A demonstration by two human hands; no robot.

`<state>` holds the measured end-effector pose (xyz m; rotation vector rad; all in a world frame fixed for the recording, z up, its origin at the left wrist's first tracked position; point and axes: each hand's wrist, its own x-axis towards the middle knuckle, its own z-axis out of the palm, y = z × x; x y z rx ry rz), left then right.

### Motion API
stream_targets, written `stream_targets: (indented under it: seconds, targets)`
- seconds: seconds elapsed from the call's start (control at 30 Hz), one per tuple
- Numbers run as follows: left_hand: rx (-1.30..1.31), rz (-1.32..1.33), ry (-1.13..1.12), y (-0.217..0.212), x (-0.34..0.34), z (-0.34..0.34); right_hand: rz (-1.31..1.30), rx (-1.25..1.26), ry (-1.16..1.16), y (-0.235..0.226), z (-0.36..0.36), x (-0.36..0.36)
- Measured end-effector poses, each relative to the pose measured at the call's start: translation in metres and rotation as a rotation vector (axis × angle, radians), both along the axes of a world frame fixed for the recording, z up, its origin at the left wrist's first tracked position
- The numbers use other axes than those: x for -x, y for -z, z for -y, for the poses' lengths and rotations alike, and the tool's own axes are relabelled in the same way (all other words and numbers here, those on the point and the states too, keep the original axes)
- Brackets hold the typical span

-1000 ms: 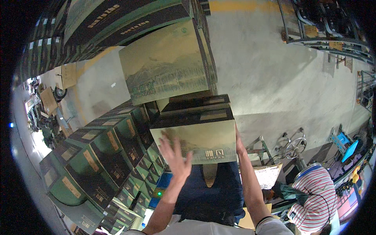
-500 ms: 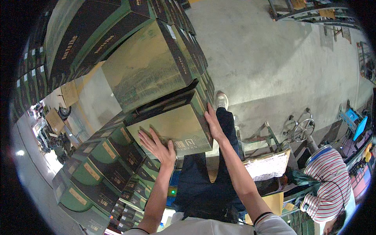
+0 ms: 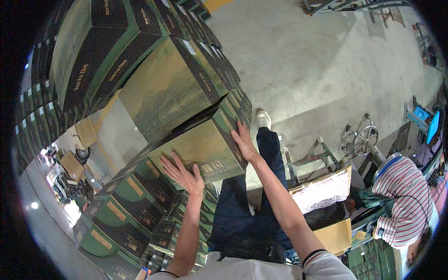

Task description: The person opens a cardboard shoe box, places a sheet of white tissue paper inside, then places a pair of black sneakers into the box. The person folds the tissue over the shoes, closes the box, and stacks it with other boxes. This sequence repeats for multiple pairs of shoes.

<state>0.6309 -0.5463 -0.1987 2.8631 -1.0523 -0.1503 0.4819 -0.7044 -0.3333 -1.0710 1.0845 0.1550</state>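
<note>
A carton (image 3: 205, 144) with a tan-gold top and dark green sides sits at the near end of a stack. My left hand (image 3: 187, 177) lies on its top near the front edge, fingers spread. Against its right side and top edge rests my right hand (image 3: 245, 143), fingers extended and not wrapped round anything. Just beyond stands a larger-looking carton (image 3: 163, 88) of the same colours, with a narrow dark gap between the two. The carton's underside is hidden.
More green-and-black cartons (image 3: 123, 212) are stacked at the lower left, with tall stacks (image 3: 93, 56) at the far left. On the right are a metal frame with a handwheel (image 3: 366, 140), a bright padded surface (image 3: 322, 191) and a person in a striped shirt (image 3: 403, 200). Concrete floor (image 3: 298, 60) lies ahead.
The near carton has shifted slightly forward and left, and the gap to the carton beyond has narrowed. Both my hands moved along with it. The whole view has shifted a little too.
</note>
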Motion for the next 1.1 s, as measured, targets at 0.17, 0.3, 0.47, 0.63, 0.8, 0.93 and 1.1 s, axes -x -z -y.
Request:
stream_targets:
  seconds: [0.17,0.3,0.47,0.63,0.8,0.93,1.1]
  targets:
    - [-0.018,0.049,0.003,0.005,-0.001,-0.007,-0.016,0.040,0.019,0.002,-0.003,-0.004]
    - [-0.024,0.091,0.016,0.002,0.002,-0.010,-0.041,0.054,0.024,0.001,-0.002,-0.004]
    - [-0.034,0.109,0.061,-0.020,0.001,0.007,-0.042,0.535,0.490,0.022,-0.069,0.066]
    - [-0.008,0.145,-0.024,0.020,-0.006,-0.017,-0.202,0.356,0.559,-0.207,-0.163,0.189]
    - [-0.305,0.005,-0.050,0.025,-0.032,0.001,-0.444,0.194,0.986,-0.334,-0.376,0.273]
    - [-0.205,0.033,0.141,-0.024,0.001,0.019,-0.714,0.274,1.531,-0.378,-0.552,0.261]
    - [-0.112,0.001,0.752,-0.066,0.073,0.012,-0.792,0.127,2.348,-0.354,-0.696,0.161]
